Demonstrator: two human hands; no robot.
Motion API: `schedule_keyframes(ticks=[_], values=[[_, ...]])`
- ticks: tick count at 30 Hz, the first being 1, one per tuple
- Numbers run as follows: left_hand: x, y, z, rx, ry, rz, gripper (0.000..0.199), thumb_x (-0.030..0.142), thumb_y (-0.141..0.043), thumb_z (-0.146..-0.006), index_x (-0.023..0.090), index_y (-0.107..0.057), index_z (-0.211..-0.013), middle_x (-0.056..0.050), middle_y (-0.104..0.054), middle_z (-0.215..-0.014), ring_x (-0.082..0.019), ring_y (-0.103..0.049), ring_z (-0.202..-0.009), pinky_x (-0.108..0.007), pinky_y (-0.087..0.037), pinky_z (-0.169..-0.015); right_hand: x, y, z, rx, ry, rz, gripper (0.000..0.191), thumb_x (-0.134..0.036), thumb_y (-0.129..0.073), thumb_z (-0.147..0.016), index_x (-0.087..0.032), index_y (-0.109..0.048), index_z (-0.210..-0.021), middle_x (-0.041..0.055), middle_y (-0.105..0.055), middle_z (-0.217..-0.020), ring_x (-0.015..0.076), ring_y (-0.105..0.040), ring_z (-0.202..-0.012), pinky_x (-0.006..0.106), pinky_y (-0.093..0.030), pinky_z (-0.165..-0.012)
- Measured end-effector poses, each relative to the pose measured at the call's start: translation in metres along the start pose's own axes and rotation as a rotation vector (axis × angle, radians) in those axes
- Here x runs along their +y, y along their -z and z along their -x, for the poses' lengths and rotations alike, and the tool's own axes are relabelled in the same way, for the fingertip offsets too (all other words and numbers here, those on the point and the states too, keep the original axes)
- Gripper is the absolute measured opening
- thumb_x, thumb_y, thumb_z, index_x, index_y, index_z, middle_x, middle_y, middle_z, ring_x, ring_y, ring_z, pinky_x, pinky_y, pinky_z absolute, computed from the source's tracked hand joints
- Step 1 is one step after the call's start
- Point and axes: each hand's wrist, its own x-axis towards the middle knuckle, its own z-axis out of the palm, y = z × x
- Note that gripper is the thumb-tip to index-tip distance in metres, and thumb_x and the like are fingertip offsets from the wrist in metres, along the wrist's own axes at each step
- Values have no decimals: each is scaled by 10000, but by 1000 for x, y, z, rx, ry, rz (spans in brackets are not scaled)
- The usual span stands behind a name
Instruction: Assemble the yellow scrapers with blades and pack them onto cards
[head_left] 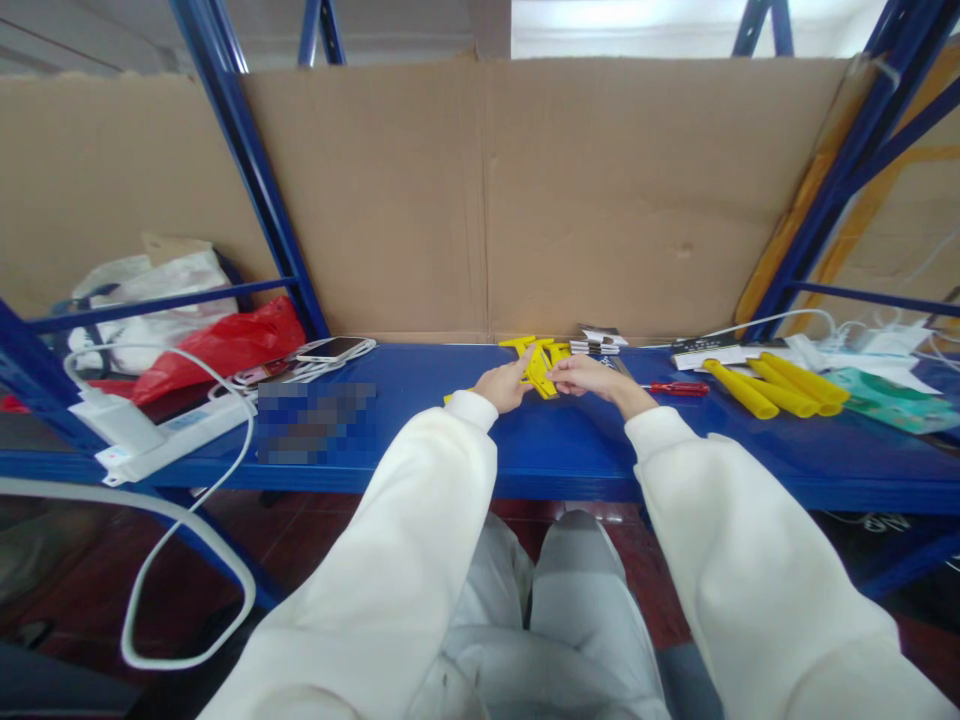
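Near the middle of the blue shelf, my left hand (504, 386) grips a yellow plastic part (539, 372) with an angular shape. My right hand (589, 376) is at the other side of this part, its thumb and forefinger pinched together at the part's edge. Whether something small sits between those fingers is too small to see. Behind the hands lie more yellow pieces (517, 343), partly covered by the held one. A stack of small white and black packets (598, 342) is just beyond my right hand. To its right rests a red-handled screwdriver (679, 388).
Several yellow tubes (776, 385) lie at the right beside a green packet (889, 398). On the left are a phone (335, 348), a white power strip (176, 432) with a looping cable, and a red bag (225, 345). Cardboard (480, 200) walls the back between blue posts.
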Motion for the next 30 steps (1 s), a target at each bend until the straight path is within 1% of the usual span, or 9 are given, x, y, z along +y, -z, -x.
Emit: schedule_keyframes(ticks=[5,8,11,14,16,20,22,27,30], values=[[4,6,4,-15,1,2,710,281,-501,-981,261,-176,-1611,-117,-597,-1404,-262,-617,-1234,-335,-479,-982,-3,-1,2,1,-16,26,394,-403,-724,-760,-187,-479,-539,-61,-422,-433,45,-331,-394,191,-218,-395],[4,8,5,-18,-49,-8,586,260,-474,-990,304,-349,-1561,-88,-617,-1361,-242,-618,-1223,-317,-474,-994,-4,-2,2,32,-37,32,378,-365,-721,-779,-191,-472,-555,-70,-412,-431,43,-326,-385,185,-222,-386],[3,8,5,-23,-80,-22,490,255,-452,-997,313,-496,-1482,-83,-644,-1272,-229,-636,-1173,-300,-480,-974,-4,-4,1,76,-62,59,360,-318,-729,-789,-188,-481,-562,-72,-415,-428,40,-329,-375,180,-240,-378],[2,8,5,-14,-87,-28,474,256,-450,-997,313,-528,-1460,-85,-650,-1208,-226,-650,-1125,-297,-491,-946,-6,-4,2,120,-71,83,365,-298,-761,-774,-183,-488,-562,-69,-428,-427,36,-333,-364,179,-249,-370],[1,8,4,-5,-99,-27,468,250,-455,-994,310,-544,-1449,-85,-654,-1186,-224,-653,-1109,-296,-492,-946,-8,-4,3,178,-71,77,323,-267,-761,-777,-179,-511,-592,-69,-439,-431,38,-345,-365,174,-251,-363],[0,7,4,11,-129,-21,471,226,-477,-978,282,-561,-1438,-90,-668,-1152,-222,-653,-1102,-291,-485,-965,-12,-3,5,330,-72,5,209,-147,-648,-836,-175,-534,-663,-78,-428,-432,43,-361,-375,159,-252,-364],[0,7,4,14,-131,-18,471,215,-480,-975,260,-565,-1436,-97,-672,-1151,-222,-655,-1106,-288,-481,-975,-12,-3,5,377,-79,-26,186,-104,-597,-842,-172,-535,-680,-75,-437,-441,45,-372,-380,156,-253,-367],[2,8,5,24,-122,-6,456,210,-495,-976,254,-582,-1421,-101,-681,-1172,-221,-660,-1117,-281,-482,-974,-8,-3,4,349,-100,-29,129,-112,-606,-815,-164,-565,-704,-63,-479,-478,43,-390,-386,153,-255,-370],[2,7,4,25,-123,-5,445,222,-505,-975,271,-593,-1409,-96,-689,-1183,-226,-664,-1117,-287,-495,-954,-5,-2,3,309,-99,-25,176,-128,-603,-839,-166,-547,-676,-61,-474,-478,38,-376,-384,149,-253,-373]])
